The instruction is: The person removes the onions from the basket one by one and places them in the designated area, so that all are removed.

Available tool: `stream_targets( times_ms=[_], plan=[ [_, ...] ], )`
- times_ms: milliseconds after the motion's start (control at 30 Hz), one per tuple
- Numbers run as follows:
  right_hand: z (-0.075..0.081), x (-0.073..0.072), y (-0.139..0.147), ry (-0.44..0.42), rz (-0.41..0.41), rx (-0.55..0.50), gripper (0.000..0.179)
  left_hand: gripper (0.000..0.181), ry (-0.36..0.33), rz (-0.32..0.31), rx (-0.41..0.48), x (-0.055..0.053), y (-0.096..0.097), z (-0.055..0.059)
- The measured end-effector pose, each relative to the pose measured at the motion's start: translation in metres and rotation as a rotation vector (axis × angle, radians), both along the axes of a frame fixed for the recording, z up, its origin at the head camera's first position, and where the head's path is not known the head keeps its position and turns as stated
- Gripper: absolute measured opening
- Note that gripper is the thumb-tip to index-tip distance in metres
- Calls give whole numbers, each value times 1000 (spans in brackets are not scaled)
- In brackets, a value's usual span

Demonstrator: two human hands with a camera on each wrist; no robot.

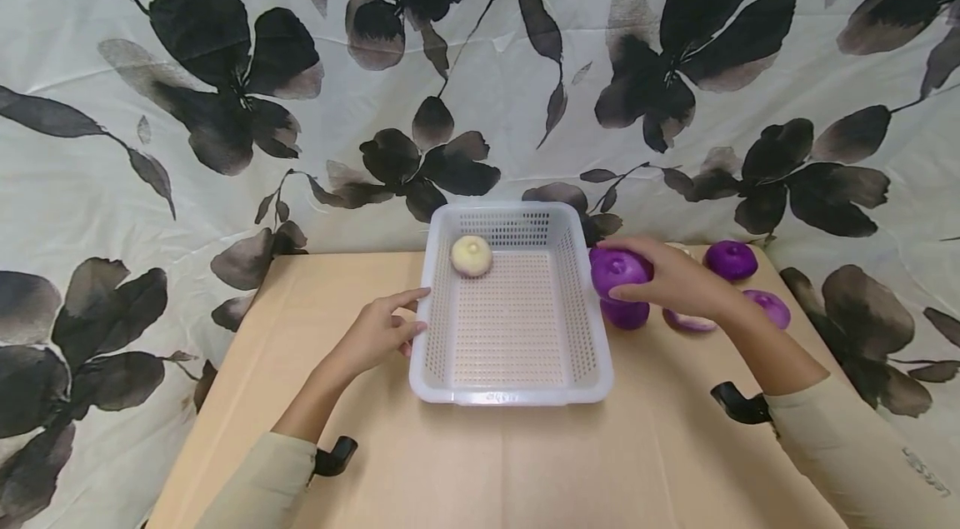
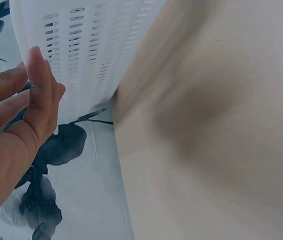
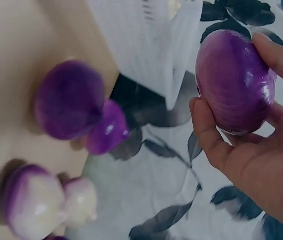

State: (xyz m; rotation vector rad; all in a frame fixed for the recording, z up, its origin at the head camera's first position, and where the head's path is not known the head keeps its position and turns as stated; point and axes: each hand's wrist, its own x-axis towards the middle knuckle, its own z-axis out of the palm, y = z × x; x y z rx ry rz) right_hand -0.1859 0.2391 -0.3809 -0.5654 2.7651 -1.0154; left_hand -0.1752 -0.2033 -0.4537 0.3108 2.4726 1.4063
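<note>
A white perforated plastic basket (image 1: 510, 396) stands at the middle of the table with one pale, whitish onion (image 1: 472, 256) in its far left corner. The left hand (image 1: 378, 331) touches the basket's left rim, its fingertips against the outer side wall in the left wrist view. Just outside the basket's right rim, the right hand (image 1: 667, 275) grips a glossy purple onion (image 3: 236, 82) between thumb and fingers, raised above the table. Below it another purple onion (image 1: 626, 314) lies close beside the basket.
More onions lie on the right of the table: a dark purple onion (image 1: 731, 261) at the back, a lighter purple onion (image 1: 768, 308) and a white-and-purple onion (image 3: 34, 200) partly hidden by the right arm in the head view. A floral cloth (image 1: 525, 96) hangs behind the table (image 1: 480, 462).
</note>
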Motion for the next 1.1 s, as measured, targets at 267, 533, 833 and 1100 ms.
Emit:
stream_targets(
  times_ms=[267,533,833,1100],
  plan=[
    [-15,24,36,-28,73,21,62,59,-4,3,-3,0,2,1],
    [-37,35,47,-135,169,12,68,59,-13,12,-8,0,3,3],
    [-68,37,42,-273,174,46,68,59,-23,8,5,0,3,3],
    [-88,34,41,-289,219,71,68,59,-24,5,8,-1,1,4]
  ],
)
